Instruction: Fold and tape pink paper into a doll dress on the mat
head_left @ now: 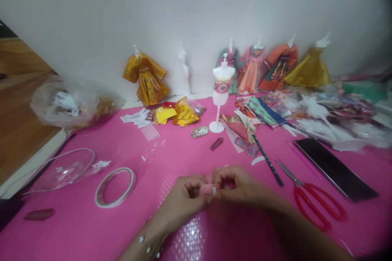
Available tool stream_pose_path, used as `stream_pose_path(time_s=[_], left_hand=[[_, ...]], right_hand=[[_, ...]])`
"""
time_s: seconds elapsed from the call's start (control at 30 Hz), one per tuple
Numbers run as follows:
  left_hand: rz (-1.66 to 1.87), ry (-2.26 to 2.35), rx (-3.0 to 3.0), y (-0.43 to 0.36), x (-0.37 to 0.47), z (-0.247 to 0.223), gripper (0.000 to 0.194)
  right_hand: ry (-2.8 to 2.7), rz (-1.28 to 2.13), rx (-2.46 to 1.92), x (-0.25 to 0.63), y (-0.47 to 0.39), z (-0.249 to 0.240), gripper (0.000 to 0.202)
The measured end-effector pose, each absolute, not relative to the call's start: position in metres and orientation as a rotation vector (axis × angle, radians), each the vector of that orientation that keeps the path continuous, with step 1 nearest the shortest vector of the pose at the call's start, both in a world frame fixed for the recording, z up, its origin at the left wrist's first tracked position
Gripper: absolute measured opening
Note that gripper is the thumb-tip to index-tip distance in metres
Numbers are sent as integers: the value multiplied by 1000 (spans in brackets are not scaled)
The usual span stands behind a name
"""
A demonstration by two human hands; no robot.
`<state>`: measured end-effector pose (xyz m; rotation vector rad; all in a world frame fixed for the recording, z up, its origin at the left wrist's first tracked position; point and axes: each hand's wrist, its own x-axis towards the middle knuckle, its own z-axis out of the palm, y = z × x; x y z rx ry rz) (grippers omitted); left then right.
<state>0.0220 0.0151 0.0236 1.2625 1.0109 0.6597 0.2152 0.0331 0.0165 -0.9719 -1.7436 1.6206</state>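
Observation:
Close together at the front middle, both my hands work on a small pink piece of fabric (207,190). My left hand (187,195) pinches its left part between thumb and fingers. At the right end, my right hand (233,185) is closed on the fabric's edge, where a small white strip (214,190) shows. Part of the fabric is hidden behind the fingers. Beyond the hands stands a white doll mannequin (220,98) with a dark pink band round its waist. A roll of white tape (132,180) lies to the left, and red-handled scissors (317,200) lie to the right.
A black phone (337,169) and a dark pencil (269,161) lie on the right of the pink table (147,236). Fabric scraps (239,128) and a plastic-wrapped heap (333,118) are farther back. Several dressed mannequins, one in a gold robe (150,75), line the wall. A clear bag (65,104) sits left.

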Motion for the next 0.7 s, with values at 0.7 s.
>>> stream_pose_path(time_s=[0.7], left_hand=[[695,986,1288,15,20,25,25]], right_hand=[[-1654,1674,-868,213,33,10,27]])
